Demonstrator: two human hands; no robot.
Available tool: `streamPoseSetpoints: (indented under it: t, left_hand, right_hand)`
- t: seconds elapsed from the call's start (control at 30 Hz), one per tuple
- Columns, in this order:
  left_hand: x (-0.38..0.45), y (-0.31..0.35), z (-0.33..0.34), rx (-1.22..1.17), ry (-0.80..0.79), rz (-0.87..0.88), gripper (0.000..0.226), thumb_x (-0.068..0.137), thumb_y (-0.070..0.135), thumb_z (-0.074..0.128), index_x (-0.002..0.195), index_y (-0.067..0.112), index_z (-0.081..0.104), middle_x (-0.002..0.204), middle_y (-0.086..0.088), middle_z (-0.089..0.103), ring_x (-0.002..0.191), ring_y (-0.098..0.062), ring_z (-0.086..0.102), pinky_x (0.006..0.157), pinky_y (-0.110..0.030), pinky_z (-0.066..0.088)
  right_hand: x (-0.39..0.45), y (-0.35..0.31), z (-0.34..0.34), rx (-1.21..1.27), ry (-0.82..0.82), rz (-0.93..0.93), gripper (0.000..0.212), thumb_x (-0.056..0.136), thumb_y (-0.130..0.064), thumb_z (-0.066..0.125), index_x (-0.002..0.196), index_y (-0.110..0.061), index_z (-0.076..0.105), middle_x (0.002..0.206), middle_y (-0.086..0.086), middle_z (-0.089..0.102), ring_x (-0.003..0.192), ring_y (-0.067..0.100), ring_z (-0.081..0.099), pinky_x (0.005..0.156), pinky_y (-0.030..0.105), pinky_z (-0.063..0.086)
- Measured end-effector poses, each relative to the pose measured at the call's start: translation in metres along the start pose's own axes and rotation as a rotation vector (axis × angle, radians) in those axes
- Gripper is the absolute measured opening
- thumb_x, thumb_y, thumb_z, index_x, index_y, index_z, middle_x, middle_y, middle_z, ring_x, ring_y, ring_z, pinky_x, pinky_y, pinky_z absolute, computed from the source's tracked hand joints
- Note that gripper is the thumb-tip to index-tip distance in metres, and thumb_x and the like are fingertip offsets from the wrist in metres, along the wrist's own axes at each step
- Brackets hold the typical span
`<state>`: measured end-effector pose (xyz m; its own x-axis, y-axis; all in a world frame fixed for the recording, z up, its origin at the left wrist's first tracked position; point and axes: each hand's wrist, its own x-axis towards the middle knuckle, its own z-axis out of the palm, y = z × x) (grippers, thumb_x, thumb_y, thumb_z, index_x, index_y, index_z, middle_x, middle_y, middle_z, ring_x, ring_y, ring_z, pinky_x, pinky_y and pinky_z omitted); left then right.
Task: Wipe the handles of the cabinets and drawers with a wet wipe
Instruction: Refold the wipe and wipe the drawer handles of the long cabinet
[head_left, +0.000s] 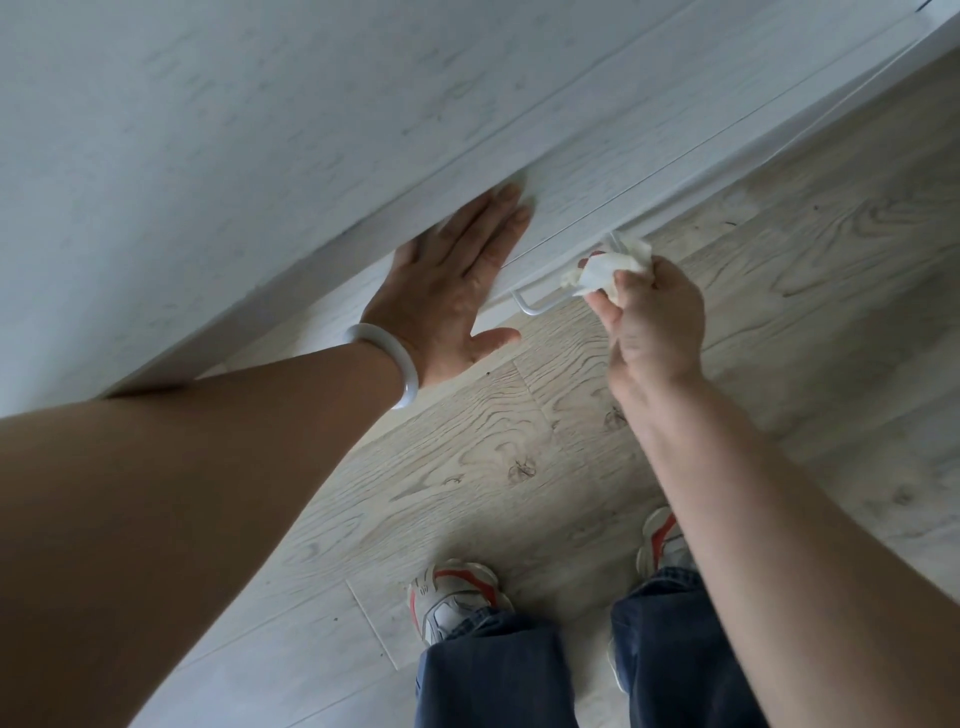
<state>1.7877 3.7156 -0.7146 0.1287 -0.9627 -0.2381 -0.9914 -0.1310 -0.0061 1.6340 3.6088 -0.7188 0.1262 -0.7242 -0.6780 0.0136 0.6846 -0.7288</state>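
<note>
At frame centre, the right hand (655, 322) pinches a crumpled wet wipe (605, 267) around the white drawer handle (540, 297); the left hand (454, 291) lies flat, fingers straight, against the drawer front (597, 176).

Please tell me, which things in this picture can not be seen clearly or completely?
- Handle, head view: its right part is covered by the wet wipe and the right hand.
- Drawer front, head view: partly behind the flat left hand.
- Other handles: none shows.
- Whether the wipe is wet cannot be told.
</note>
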Motion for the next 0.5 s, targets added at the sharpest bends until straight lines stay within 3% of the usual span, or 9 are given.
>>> streamPoseSetpoints:
  t: [0.1, 0.2, 0.37, 0.5]
  left_hand:
    - [0.000, 0.001, 0.000, -0.010, -0.007, -0.006, 0.105, 0.083, 0.068, 0.049, 0.154, 0.016, -0.008, 0.162, -0.002, -0.009, 0.149, -0.018, -0.005, 0.119, -0.043, 0.009]
    - [-0.001, -0.001, 0.000, -0.010, -0.010, -0.004, 0.103, 0.084, 0.068, 0.048, 0.154, 0.015, -0.006, 0.162, -0.002, -0.008, 0.149, -0.018, -0.005, 0.118, -0.042, 0.008]
    - [-0.001, 0.000, 0.001, -0.001, -0.010, 0.006, 0.104, 0.083, 0.068, 0.048, 0.153, 0.015, -0.008, 0.162, -0.003, -0.009, 0.149, -0.019, -0.006, 0.118, -0.041, 0.005]
    - [0.000, -0.001, 0.001, -0.010, 0.005, 0.000, 0.105, 0.083, 0.067, 0.050, 0.154, 0.015, -0.007, 0.162, -0.002, -0.008, 0.149, -0.018, -0.005, 0.118, -0.039, 0.005]
  right_hand:
    - [-0.016, 0.018, 0.012, 0.157, -0.014, 0.121, 0.025, 0.093, 0.010, 0.045, 0.089, -0.009, 0.062, 0.091, 0.009, 0.065, 0.091, 0.020, 0.065, 0.085, 0.032, 0.057]
    - [-0.029, 0.033, 0.016, 0.138, -0.096, 0.225, 0.021, 0.092, 0.010, 0.048, 0.090, -0.005, 0.062, 0.098, 0.011, 0.067, 0.096, 0.022, 0.066, 0.086, 0.035, 0.057]
    - [0.008, 0.001, 0.000, 0.345, -0.006, 0.183, 0.025, 0.093, 0.011, 0.044, 0.098, -0.003, 0.064, 0.100, 0.013, 0.070, 0.101, 0.025, 0.068, 0.092, 0.041, 0.055]
    - [-0.009, 0.019, 0.015, 0.279, -0.051, 0.244, 0.028, 0.093, 0.013, 0.040, 0.099, -0.002, 0.062, 0.101, 0.014, 0.066, 0.099, 0.025, 0.067, 0.093, 0.039, 0.054]
